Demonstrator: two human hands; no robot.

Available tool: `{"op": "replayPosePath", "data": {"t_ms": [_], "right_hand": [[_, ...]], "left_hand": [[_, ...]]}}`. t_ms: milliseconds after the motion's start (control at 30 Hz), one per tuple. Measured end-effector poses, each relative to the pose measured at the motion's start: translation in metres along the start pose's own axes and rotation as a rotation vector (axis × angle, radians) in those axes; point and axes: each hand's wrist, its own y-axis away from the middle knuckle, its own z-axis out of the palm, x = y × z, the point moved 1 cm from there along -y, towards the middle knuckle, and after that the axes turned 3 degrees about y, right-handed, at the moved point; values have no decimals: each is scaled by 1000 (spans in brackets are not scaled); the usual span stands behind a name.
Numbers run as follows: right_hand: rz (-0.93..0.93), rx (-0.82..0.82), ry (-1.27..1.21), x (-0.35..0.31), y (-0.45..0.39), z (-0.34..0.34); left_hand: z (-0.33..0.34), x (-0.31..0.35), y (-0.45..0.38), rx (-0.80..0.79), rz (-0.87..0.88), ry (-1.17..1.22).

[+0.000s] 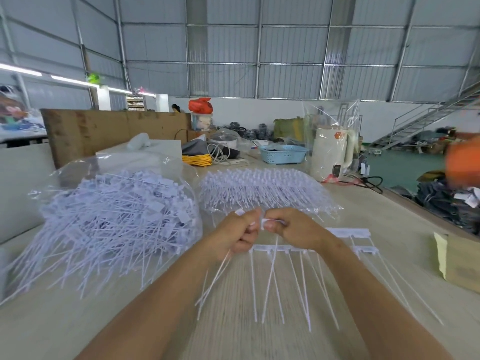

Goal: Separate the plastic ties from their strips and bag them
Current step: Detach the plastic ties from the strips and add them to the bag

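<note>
Both hands work together mid-frame over the worktop point(389, 229). Left hand point(239, 233) is curled around a small bundle of loose ties point(215, 276), tails hanging out below the fist, a white tag head poking out on top. Right hand point(288, 228) pinches the white head of one tie between thumb and fingertip, right against the left hand; looks like a tie being pulled or twisted free, though blur hides the exact joint

Strip point(280, 247) lies flat on the worktop just below the hands, a thin white bar with several ties hanging off it toward the camera like comb teeth. A second strip point(350, 232) sits just behind the right wrist

Handling guess: ties are very light, thin, springy plastic, smooth and slippery; tails flex and tangle easily. Best grip is at the stiff flat head near the bar, snap there, not on the tail. The strip is light enough that it probably needs holding down

Clear bag point(117, 216) on the left, open toward the camera, heaped with loose ties, tails spilling out of the mouth. Stack of unseparated strips point(262, 190) behind the hands, well within reach

Worktop is pale wood grain, smooth. The room is a big warehouse with metal sheet walls; blue basket point(283, 153), white kettle point(331, 152), yellow cord point(197, 159) at the far end, stairs on the right
</note>
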Motion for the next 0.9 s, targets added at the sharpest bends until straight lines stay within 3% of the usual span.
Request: {"op": "replayPosePath", "data": {"t_ms": [67, 200, 300, 433, 667, 767, 900], "right_hand": [[-6, 108, -56, 6, 5, -17], [-57, 292, -118, 5, 10, -34], [-67, 202, -81, -7, 3, -26], [-78, 79, -148, -19, 0, -9], [-49, 205, -129, -17, -2, 6], [19, 129, -85, -11, -4, 10], [41, 89, -51, -8, -6, 14]], "left_hand": [[-7, 7, 3, -61, -11, 109], [-10, 4, -4, 95, 86, 143], [-4, -5, -10, 161, 105, 48], [2, -5, -10, 97, 124, 60], [1, -11, -11, 245, 237, -104], [0, -11, -11, 320, 305, -133], [3, -16, -9, 297, 300, -104]]}}
